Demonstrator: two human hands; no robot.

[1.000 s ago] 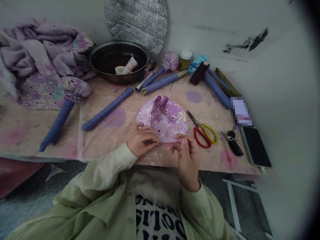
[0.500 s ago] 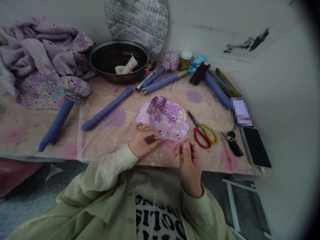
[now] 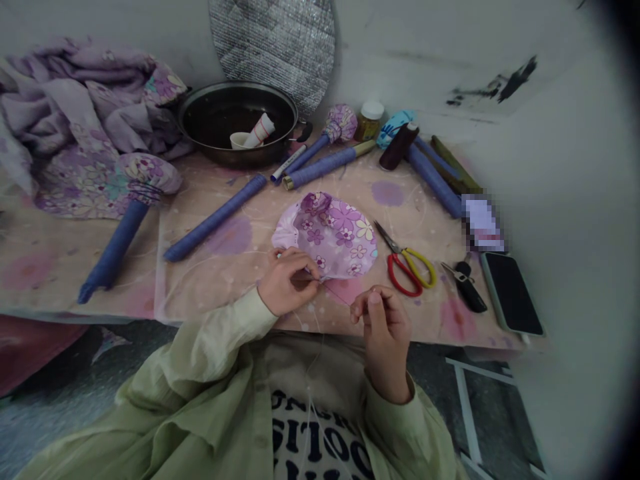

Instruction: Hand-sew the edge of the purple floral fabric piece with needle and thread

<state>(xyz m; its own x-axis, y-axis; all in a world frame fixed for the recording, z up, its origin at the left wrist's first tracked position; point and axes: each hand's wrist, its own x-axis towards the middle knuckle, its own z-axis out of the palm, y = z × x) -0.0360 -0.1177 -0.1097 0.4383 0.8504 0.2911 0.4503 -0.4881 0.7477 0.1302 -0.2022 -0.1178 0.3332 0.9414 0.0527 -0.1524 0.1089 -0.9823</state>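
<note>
A round, purple-flowered fabric piece with a gathered edge lies on the table in front of me. My left hand is closed on its near left edge, thumb and fingertips pinched together. From that edge a thin dark thread runs to my right hand, which is raised at the table's front edge with thumb and forefinger pinched. Whether a needle sits in that pinch is too small to see. Scissors with red and yellow handles lie right of the fabric.
Blue-wrapped sticks lie around the table. At the back stand a black pan and a dark thread spool. Flowered cloth is heaped at left. Small black-handled snips and a phone lie at right.
My right hand has moved slightly right and down, away from the fabric. The fingers of my left hand have shifted a little at the edge; the fabric stays in place.
</note>
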